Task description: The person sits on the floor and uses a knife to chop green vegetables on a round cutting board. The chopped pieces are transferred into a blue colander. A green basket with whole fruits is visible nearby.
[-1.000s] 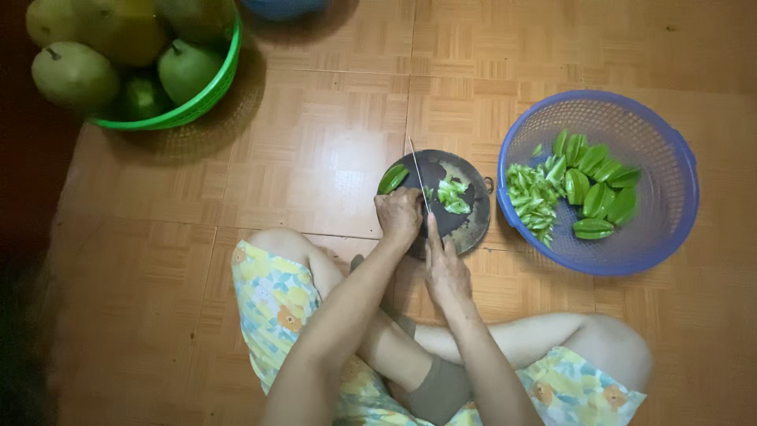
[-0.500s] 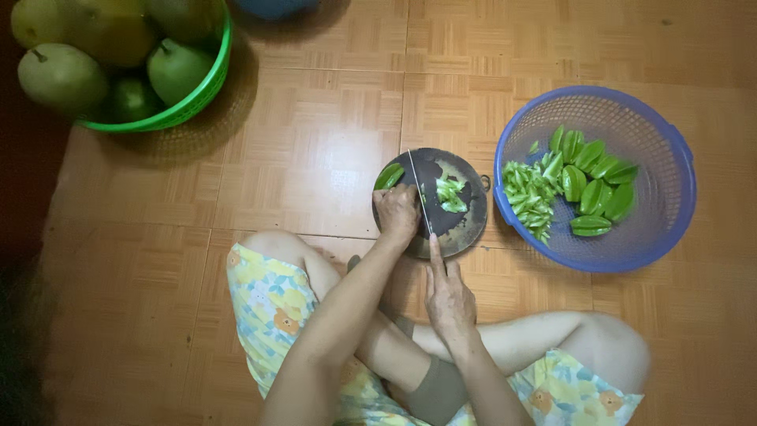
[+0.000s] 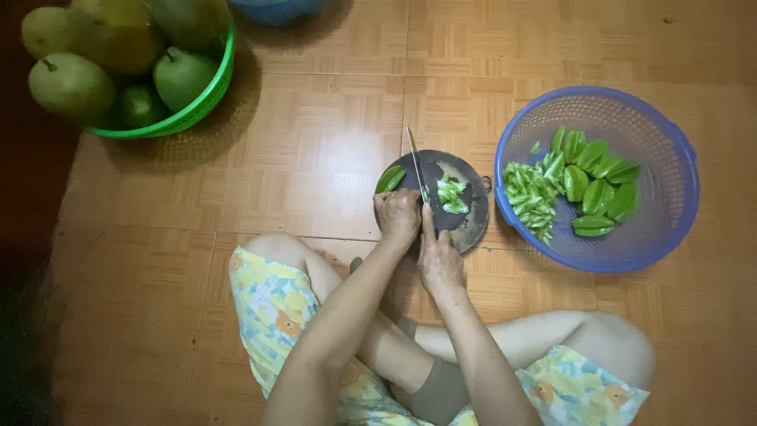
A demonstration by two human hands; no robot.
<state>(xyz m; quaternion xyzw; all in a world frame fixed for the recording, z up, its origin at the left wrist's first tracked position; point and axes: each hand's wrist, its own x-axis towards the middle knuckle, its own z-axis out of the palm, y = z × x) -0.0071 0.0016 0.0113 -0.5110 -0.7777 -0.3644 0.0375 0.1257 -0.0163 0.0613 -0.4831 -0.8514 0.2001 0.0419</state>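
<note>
Green fruit piece point(image 3: 389, 178) lies on the left edge of the round dark cutting board point(image 3: 465, 225), which sits on the wood floor between a blue basket point(image 3: 678, 197) of cut wedges and, well apart, a green basket point(image 3: 206, 101) of whole fruit. Left hand point(image 3: 399, 216) curls closed over the piece, apparently steadying it. Right hand point(image 3: 440, 259) is wrapped shut around the knife point(image 3: 415, 162), blade pointing away beside a small heap of cut slivers point(image 3: 452, 195).

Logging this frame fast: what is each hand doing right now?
Left hand: curled on the board, holding the green fruit.
Right hand: closed on the knife.
</note>
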